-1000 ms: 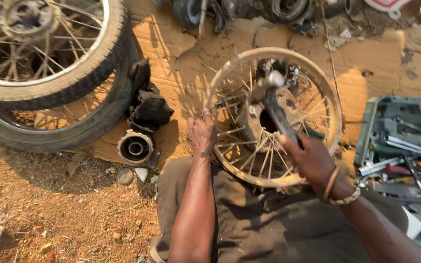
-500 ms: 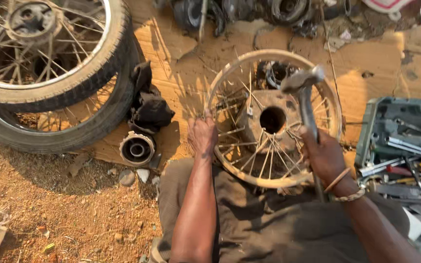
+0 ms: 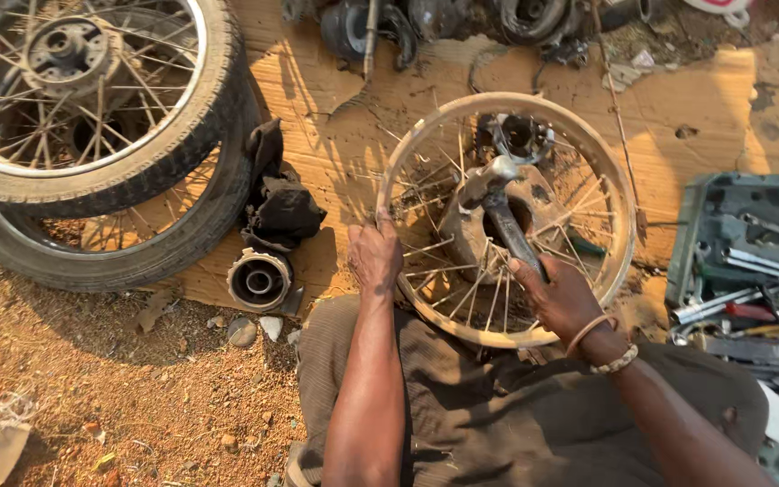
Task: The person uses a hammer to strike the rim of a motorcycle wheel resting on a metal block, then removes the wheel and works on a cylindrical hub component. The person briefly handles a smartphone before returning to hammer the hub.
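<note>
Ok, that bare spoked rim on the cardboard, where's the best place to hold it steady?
Grip the spoked rim on its bare metal edge at the near-left side, where the left hand already sits. The spokes are thin and crowded, and the hammer in the right hand works over the hub.

Both your forearms reach forward from your lap. Your left hand (image 3: pixel 374 255) is curled shut, knuckles up. Your right hand (image 3: pixel 563 293) is clenched in a fist, bracelets at the wrist.
</note>
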